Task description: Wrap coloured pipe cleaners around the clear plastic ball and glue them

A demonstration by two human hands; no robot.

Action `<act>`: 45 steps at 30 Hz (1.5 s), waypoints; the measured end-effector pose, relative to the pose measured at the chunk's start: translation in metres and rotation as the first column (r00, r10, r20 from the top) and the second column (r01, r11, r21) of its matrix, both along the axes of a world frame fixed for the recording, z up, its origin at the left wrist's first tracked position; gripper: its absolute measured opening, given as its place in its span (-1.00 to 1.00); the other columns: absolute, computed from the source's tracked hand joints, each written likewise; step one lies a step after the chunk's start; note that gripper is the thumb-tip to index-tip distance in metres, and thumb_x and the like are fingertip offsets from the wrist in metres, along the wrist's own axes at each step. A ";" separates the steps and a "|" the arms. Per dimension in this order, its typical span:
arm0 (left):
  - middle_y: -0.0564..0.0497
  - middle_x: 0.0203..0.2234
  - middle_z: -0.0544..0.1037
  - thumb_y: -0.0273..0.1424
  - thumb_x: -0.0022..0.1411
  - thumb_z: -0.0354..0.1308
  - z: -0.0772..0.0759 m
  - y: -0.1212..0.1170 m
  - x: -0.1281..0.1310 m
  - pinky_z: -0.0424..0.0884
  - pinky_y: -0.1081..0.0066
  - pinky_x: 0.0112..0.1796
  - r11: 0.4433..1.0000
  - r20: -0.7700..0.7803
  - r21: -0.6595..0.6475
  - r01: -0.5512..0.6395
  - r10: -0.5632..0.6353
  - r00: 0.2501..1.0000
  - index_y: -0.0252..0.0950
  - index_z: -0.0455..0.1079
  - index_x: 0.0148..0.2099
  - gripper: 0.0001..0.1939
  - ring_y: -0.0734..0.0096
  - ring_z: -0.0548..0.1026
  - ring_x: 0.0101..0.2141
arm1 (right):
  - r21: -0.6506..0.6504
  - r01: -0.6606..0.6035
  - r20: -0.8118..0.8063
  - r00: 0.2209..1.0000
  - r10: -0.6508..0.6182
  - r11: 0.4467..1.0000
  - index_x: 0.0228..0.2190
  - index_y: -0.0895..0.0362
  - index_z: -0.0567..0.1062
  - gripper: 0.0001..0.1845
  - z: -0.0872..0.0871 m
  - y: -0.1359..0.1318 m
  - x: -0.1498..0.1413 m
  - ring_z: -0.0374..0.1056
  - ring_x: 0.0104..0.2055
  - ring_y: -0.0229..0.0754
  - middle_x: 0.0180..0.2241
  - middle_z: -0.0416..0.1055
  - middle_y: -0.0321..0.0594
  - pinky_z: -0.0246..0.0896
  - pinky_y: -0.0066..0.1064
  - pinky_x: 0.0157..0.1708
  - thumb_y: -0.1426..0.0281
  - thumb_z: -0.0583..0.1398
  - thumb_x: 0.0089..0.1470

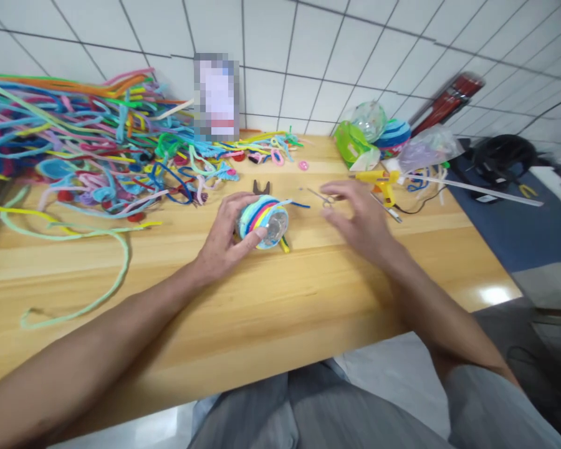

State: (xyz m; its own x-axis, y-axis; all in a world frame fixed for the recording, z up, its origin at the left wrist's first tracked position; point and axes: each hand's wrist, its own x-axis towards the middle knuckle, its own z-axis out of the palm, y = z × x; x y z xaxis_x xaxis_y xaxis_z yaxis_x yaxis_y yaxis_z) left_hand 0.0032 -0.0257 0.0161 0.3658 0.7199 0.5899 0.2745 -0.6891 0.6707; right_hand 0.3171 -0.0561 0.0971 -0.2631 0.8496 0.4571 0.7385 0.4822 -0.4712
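My left hand (224, 234) is wrapped round a clear round container (275, 229) wound with bands of light blue, yellow, pink and dark blue pipe cleaner. The container lies tilted on its side, its clear end facing right. A light blue pipe cleaner end sticks out at its upper right. My right hand (362, 218) is open above the table, fingers and thumb apart. Beside its fingertips is a small pair of scissors (326, 201); whether they touch it I cannot tell. Dark plier-like jaws (262, 187) show just behind the container.
A big pile of coloured pipe cleaners (88, 131) covers the back left. A loose pale green one (121, 274) curls on the wooden table (280, 318). A yellow glue gun (382, 186), a green packet (353, 146) and a plastic bag (427, 149) lie right.
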 end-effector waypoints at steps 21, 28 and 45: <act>-0.19 0.29 0.50 -0.05 0.58 0.20 0.004 0.000 0.004 0.47 -0.02 0.35 0.997 -0.006 0.071 0.013 -0.012 1.000 -0.12 0.27 0.43 -0.46 0.06 0.46 0.33 | 0.212 -0.182 -0.210 0.951 0.226 0.960 -0.17 -0.03 0.67 -0.94 -0.035 0.013 -0.064 0.59 -0.13 -0.08 -0.20 0.69 -0.23 0.50 -0.13 -0.04 0.33 0.33 0.40; -0.19 0.28 0.50 -0.07 0.59 0.20 0.003 -0.001 0.005 0.47 -0.02 0.34 0.996 0.007 0.089 0.020 -0.021 1.000 -0.13 0.27 0.44 -0.47 0.06 0.46 0.34 | 0.305 -0.205 -0.162 0.951 0.263 0.930 -0.12 -0.05 0.67 -0.86 -0.039 0.017 -0.066 0.61 -0.12 -0.12 -0.18 0.68 -0.26 0.52 -0.20 -0.09 0.44 0.32 0.40; -0.21 0.34 0.45 -0.08 0.60 0.14 0.003 -0.001 0.002 0.43 -0.14 0.38 0.998 -0.036 0.063 0.031 -0.029 0.999 -0.10 0.23 0.47 -0.46 0.01 0.43 0.37 | 0.389 -0.194 -0.073 0.968 0.240 0.901 -0.07 -0.05 0.67 -0.78 -0.046 0.015 -0.067 0.62 -0.11 -0.15 -0.15 0.67 -0.25 0.54 -0.24 -0.10 0.51 0.30 0.40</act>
State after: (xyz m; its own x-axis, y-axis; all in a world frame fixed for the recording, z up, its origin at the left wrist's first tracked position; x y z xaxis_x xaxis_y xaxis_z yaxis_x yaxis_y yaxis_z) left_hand 0.0057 -0.0267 0.0190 0.4080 0.6698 0.6204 0.2757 -0.7382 0.6156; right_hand 0.2504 -0.0408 0.0516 -0.3467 0.5363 0.7695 0.5466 0.7822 -0.2989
